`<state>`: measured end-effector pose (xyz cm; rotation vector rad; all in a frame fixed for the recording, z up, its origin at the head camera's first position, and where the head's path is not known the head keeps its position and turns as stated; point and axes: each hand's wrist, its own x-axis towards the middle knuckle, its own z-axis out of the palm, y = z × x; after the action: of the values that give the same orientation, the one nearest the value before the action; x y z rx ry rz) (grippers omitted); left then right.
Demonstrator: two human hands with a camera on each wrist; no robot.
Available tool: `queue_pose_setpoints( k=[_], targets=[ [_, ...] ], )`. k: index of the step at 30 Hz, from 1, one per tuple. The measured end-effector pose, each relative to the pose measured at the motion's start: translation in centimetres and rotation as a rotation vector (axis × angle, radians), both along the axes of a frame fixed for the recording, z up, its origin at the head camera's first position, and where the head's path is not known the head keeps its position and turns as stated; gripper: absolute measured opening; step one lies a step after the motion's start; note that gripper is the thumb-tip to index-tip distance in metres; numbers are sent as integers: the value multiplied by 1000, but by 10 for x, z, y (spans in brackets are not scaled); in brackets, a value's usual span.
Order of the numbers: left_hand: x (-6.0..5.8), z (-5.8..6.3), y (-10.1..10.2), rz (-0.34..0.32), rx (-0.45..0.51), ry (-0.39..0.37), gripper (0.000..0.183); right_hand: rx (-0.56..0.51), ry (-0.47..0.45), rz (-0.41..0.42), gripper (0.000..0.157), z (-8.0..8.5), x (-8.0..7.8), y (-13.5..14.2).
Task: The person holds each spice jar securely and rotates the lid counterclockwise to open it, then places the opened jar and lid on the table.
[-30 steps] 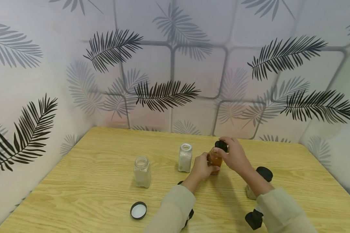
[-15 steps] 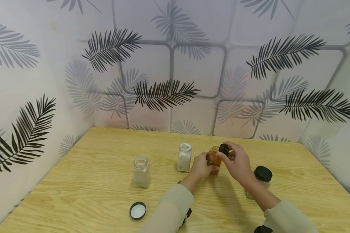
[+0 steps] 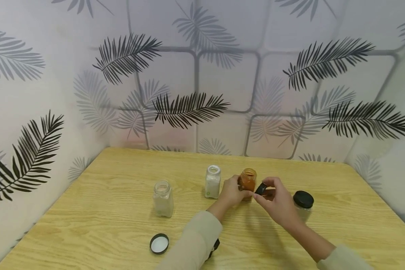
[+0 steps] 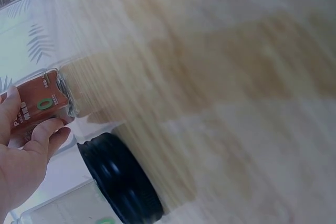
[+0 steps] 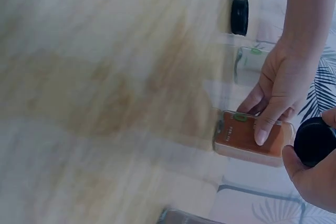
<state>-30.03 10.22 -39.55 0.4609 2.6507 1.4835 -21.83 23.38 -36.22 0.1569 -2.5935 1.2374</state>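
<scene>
In the head view, my left hand (image 3: 232, 193) grips a glass jar of orange-red powder (image 3: 248, 180), which stands upright with its mouth uncovered. The thumb and fingers wrap its sides, as the right wrist view also shows with the jar (image 5: 252, 137). Just right of the jar, my right hand (image 3: 279, 202) pinches a black screw lid (image 3: 261, 188) between thumb and fingers, tilted and apart from the rim. Part of the lid's round face (image 5: 315, 142) appears in the right wrist view.
Two uncovered glass jars with pale contents, one (image 3: 212, 183) beside my left hand and another (image 3: 163, 202) further left, stand on the wooden table (image 3: 104, 210). A loose black lid (image 3: 159, 244) lies at the front. A black-lidded jar (image 3: 303, 200) stands at right, partly behind my forearm.
My right hand has lifted the black lid off the orange-red jar and brought it down to the right, tilting it. My left hand keeps its grip on the jar.
</scene>
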Motion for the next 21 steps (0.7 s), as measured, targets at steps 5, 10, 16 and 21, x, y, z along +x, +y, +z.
queue_pose_setpoints(
  k=[5,10,16,21],
  targets=[
    [-1,-1,0,-8,11,19,52,-64,-114,22,51,-6,6,4],
    [-2,-2,-1,-16,13,26,53,-129,-207,54,49,-17,8,6],
    [-1,0,0,-13,-1,19,53,-96,-227,79,47,-27,13,5],
    [0,1,0,-7,-8,14,53,-35,-214,109,46,-35,14,3]
  ],
)
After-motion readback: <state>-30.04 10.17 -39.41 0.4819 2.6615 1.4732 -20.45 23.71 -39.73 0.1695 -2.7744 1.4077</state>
